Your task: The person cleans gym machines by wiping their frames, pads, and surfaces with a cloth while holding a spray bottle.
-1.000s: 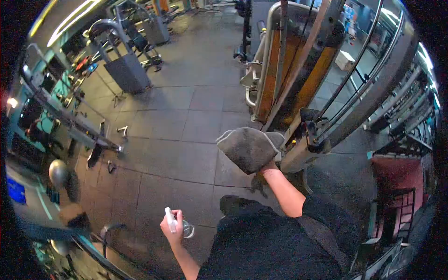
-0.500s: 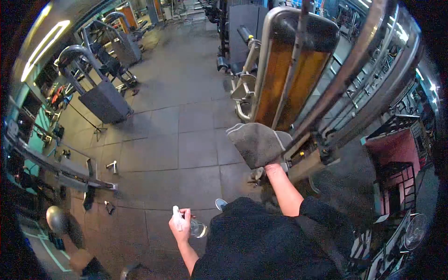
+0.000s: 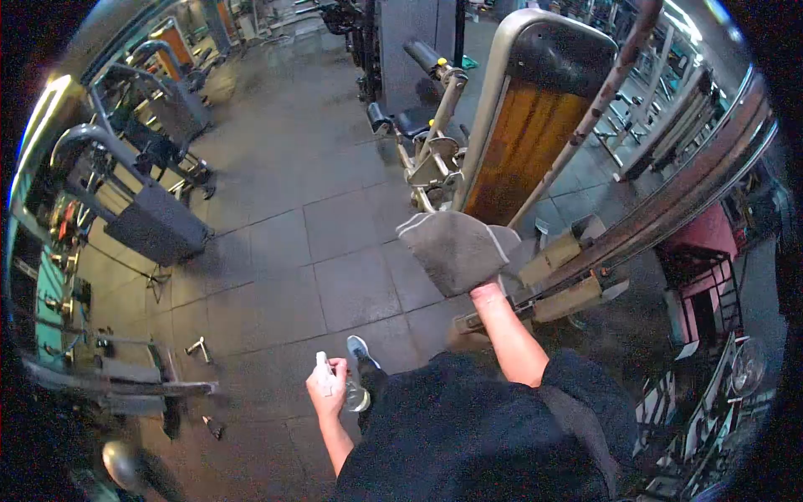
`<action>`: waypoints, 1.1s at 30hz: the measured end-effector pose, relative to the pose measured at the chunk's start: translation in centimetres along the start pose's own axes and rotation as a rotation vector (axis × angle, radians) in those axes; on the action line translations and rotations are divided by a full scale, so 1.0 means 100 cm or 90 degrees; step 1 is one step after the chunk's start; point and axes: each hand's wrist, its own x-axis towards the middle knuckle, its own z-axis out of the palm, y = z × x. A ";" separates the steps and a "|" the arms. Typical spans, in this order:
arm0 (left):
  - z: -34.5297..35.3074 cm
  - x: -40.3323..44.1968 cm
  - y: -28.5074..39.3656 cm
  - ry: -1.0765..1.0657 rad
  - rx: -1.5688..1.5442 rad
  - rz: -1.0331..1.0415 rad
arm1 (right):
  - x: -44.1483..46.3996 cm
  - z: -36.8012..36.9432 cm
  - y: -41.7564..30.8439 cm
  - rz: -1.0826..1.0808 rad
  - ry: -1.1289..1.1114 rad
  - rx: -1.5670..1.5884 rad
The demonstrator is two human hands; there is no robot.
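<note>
My left hand [image 3: 326, 389], low in the middle of the view, is closed around the neck of a spray bottle [image 3: 358, 396] with a white trigger head and a clear body. My right arm reaches forward, and a grey cloth [image 3: 458, 251] with pale stripes along its edges drapes over my right hand [image 3: 486, 291]. Only the wrist shows; the fingers are hidden by the cloth, which moves along with the hand. Just beyond the cloth stands a gym machine with an orange-brown panel [image 3: 523, 155] in a silver frame.
Dark curved metal bars [image 3: 669, 226] run close on my right. A padded machine [image 3: 435, 159] stands ahead, and a grey-cased machine [image 3: 159, 226] is at left. On the tiled floor [image 3: 276, 289] lies a small silver handle [image 3: 199, 349]. One shoe [image 3: 363, 351] shows below me.
I have stepped forward, and the shoe shows more fully. The machines have shifted in view, with the padded one now more exposed. Both hands keep the bottle and cloth.
</note>
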 end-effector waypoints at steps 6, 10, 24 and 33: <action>-0.040 0.127 -0.006 -0.123 0.031 0.041 | 0.045 0.001 0.025 -0.096 -0.006 0.014; -0.065 0.225 -0.012 -0.176 0.050 0.184 | 0.074 0.020 0.038 -0.187 0.212 -0.075; -0.029 0.440 0.068 -0.232 -0.021 0.223 | 0.131 -0.040 0.052 -0.396 0.221 -0.171; 0.019 0.598 0.152 -0.358 0.051 0.310 | 0.317 -0.090 0.015 -0.429 0.336 -0.291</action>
